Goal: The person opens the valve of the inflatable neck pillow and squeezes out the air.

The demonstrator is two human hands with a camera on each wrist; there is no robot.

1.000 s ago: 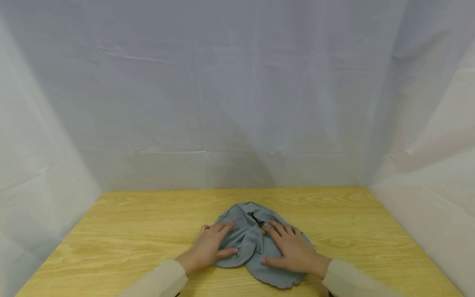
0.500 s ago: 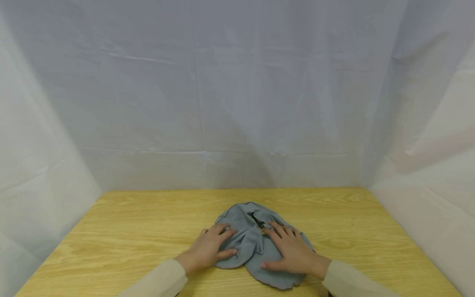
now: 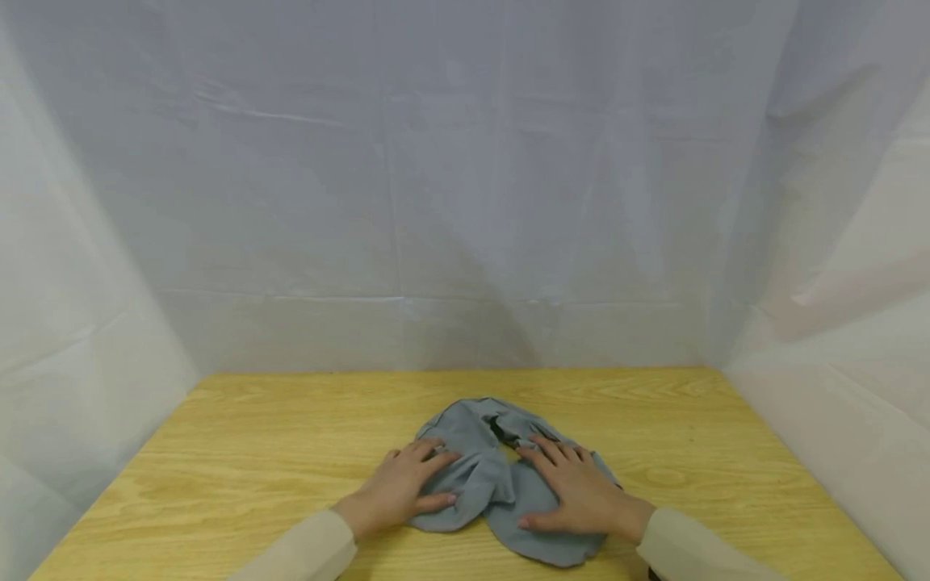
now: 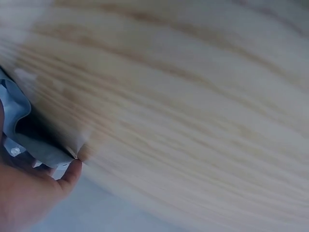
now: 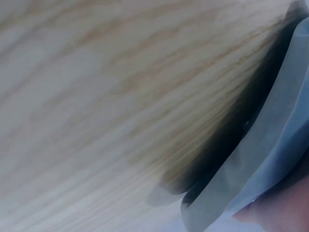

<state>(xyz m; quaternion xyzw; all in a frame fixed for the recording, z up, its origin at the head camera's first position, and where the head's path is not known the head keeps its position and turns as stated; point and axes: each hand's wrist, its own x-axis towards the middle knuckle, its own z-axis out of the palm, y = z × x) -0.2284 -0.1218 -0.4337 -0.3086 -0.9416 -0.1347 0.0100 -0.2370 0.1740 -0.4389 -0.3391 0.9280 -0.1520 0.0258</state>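
Note:
A crumpled grey cloth piece (image 3: pixel 475 476) lies on the table, with two rounded lobes and an arched far edge. On its left lobe rests my left hand (image 3: pixel 398 486), fingers spread and thumb stretched inward. My right hand (image 3: pixel 584 494) presses flat on the right lobe, its fingers also apart. Between the lobes a small gap shows bare wood. In the left wrist view, the thumb of my left hand (image 4: pixel 31 195) is at the edge of the folded cloth (image 4: pixel 46 151). The right wrist view shows the raised cloth edge (image 5: pixel 260 154) with part of my right hand (image 5: pixel 285 208) behind it.
The wooden table (image 3: pixel 291 428) extends to both sides of the cloth. Pale sheeting (image 3: pixel 465 202) hangs behind it, and more sheeting (image 3: pixel 857 339) borders the right side. Light sleeves (image 3: pixel 308 549) cover both forearms.
My left hand has slid slightly left and toward me, drawing the left lobe with it. The gap between the lobes is wider. The right hand has shifted slightly right.

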